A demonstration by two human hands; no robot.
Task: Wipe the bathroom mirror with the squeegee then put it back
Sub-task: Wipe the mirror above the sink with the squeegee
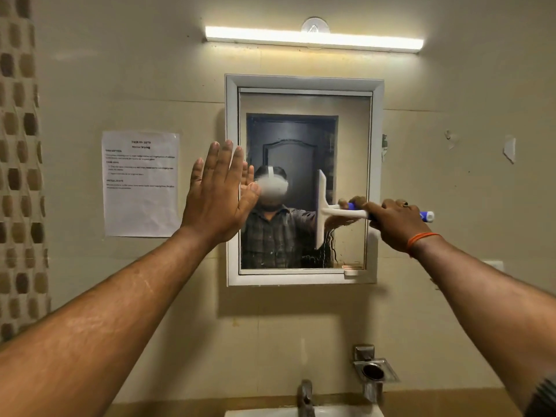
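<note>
The white-framed bathroom mirror hangs on the beige tiled wall. My right hand grips the blue handle of a white squeegee, whose blade stands upright against the glass right of centre. Water streaks show on the lower right of the glass near the blade. My left hand is flat with its fingers spread, resting on the mirror's left frame edge. The mirror reflects a person in a checked shirt and a dark door.
A printed paper sheet is taped to the wall left of the mirror. A tube light glows above. Below are a steel tap, the white sink rim and a steel soap holder.
</note>
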